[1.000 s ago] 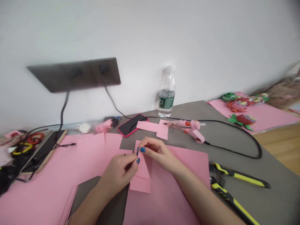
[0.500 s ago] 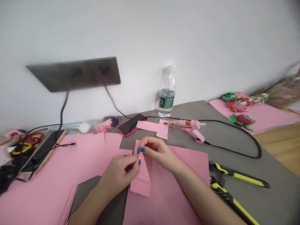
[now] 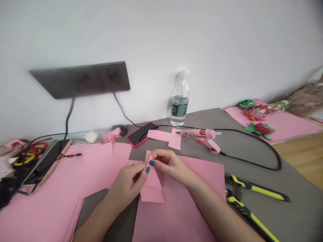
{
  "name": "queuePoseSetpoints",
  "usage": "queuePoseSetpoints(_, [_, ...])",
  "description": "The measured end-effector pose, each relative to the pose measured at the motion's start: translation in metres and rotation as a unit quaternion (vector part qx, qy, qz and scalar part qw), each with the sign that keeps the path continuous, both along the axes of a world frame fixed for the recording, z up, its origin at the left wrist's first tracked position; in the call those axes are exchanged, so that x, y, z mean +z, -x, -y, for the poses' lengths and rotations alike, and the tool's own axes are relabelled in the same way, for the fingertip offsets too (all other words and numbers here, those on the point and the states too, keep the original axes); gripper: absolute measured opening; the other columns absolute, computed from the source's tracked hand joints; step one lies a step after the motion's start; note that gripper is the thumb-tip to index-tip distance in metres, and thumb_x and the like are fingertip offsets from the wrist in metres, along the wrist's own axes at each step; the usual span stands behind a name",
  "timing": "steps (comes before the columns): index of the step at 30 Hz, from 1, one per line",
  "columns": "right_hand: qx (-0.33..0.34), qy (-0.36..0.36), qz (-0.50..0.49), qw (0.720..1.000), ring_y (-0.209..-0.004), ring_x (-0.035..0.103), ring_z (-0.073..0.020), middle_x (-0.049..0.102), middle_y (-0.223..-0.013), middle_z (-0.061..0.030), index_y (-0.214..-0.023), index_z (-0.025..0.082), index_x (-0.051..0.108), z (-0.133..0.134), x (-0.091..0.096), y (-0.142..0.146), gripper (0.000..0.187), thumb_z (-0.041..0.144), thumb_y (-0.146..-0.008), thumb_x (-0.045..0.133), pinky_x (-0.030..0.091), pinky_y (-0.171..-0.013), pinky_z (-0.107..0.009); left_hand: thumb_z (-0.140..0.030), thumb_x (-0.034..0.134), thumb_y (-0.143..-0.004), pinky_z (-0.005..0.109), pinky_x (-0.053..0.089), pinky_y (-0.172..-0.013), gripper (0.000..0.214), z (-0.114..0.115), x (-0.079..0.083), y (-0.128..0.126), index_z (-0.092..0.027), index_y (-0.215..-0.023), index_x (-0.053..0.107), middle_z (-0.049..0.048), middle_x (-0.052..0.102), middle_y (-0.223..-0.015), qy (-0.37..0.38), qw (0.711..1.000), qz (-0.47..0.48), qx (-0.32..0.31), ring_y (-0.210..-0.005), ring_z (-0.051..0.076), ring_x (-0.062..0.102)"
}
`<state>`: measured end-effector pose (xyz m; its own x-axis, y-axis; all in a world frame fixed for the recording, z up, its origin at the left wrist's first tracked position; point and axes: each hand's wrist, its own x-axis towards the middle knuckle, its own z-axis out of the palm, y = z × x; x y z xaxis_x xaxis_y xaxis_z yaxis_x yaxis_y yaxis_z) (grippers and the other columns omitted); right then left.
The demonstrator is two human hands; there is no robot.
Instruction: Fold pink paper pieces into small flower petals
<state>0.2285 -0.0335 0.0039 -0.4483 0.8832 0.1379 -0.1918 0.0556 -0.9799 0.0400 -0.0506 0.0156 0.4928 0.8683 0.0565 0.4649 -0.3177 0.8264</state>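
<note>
At the grey work surface [image 3: 202, 117], a folding step was under way.
The left hand [image 3: 126, 181] and right hand [image 3: 169, 164] pinched the folded pink paper strip [image 3: 152, 190] between their fingertips; it seemed to call for a firm crease.

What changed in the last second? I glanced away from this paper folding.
The folded pink paper has moved up, its lower end now sitting higher. The left hand and right hand still pinch it near its top, and the left hand has edged up slightly. The glue gun and phone stayed where they were.
</note>
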Motion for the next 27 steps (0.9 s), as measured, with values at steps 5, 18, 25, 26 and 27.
queuePoseSetpoints(5, [-0.01, -0.024, 0.023, 0.999, -0.069, 0.043, -0.0129, 0.049, -0.074, 0.0016, -0.073, 0.019, 0.053, 0.0004, 0.0022, 0.0, 0.029, 0.038, -0.095, 0.057, 0.036, -0.065, -0.025, -0.028, 0.038, -0.096, 0.028, 0.018, -0.05, 0.035, -0.0009, -0.0009, 0.0019, -0.022, -0.065, 0.024, -0.0064, 0.024, -0.059, 0.029, 1.0, -0.002, -0.001, -0.053, 0.011, 0.026])
queuePoseSetpoints(18, [0.001, -0.016, 0.05, 0.999, -0.065, 0.038, -0.0124, 0.045, -0.072, 0.0027, -0.071, 0.02, 0.045, 0.0012, 0.0014, -0.0009, 0.033, 0.041, -0.096, 0.053, 0.033, -0.061, -0.025, -0.037, 0.038, -0.097, 0.026, 0.023, -0.054, 0.037, -0.0052, 0.0027, 0.0042, -0.022, -0.065, 0.029, -0.0061, 0.03, -0.062, 0.102, 0.995, 0.01, -0.011, -0.057, 0.012, 0.03])
queuePoseSetpoints(25, [0.013, -0.091, 0.198, 0.976, -0.069, 0.042, -0.0146, 0.046, -0.066, 0.0038, -0.071, 0.021, 0.049, 0.0064, 0.0054, 0.0022, 0.026, 0.029, -0.095, 0.051, 0.034, -0.081, -0.032, -0.036, 0.039, -0.098, 0.024, 0.029, -0.056, 0.028, -0.0063, 0.0005, -0.0001, -0.021, -0.075, 0.044, -0.0057, 0.037, -0.067, 0.072, 0.996, 0.048, 0.02, -0.06, 0.012, 0.037])
queuePoseSetpoints(26, [0.017, -0.096, 0.2, 0.975, -0.069, 0.042, -0.0148, 0.046, -0.065, 0.0039, -0.07, 0.021, 0.048, 0.0064, 0.0054, 0.0026, 0.026, 0.029, -0.095, 0.051, 0.033, -0.082, -0.033, -0.035, 0.038, -0.098, 0.024, 0.03, -0.056, 0.028, -0.0063, 0.0001, -0.0008, -0.021, -0.076, 0.045, -0.0055, 0.038, -0.067, 0.066, 0.996, 0.048, 0.019, -0.061, 0.013, 0.038])
queuePoseSetpoints(27, [0.019, -0.1, 0.199, 0.975, -0.069, 0.042, -0.0151, 0.046, -0.065, 0.0039, -0.07, 0.021, 0.048, 0.0062, 0.0053, 0.0029, 0.027, 0.03, -0.095, 0.051, 0.033, -0.083, -0.034, -0.034, 0.038, -0.098, 0.024, 0.03, -0.057, 0.028, -0.0062, -0.0004, -0.0014, -0.021, -0.076, 0.046, -0.0053, 0.039, -0.067, 0.06, 0.997, 0.047, 0.019, -0.061, 0.013, 0.038])
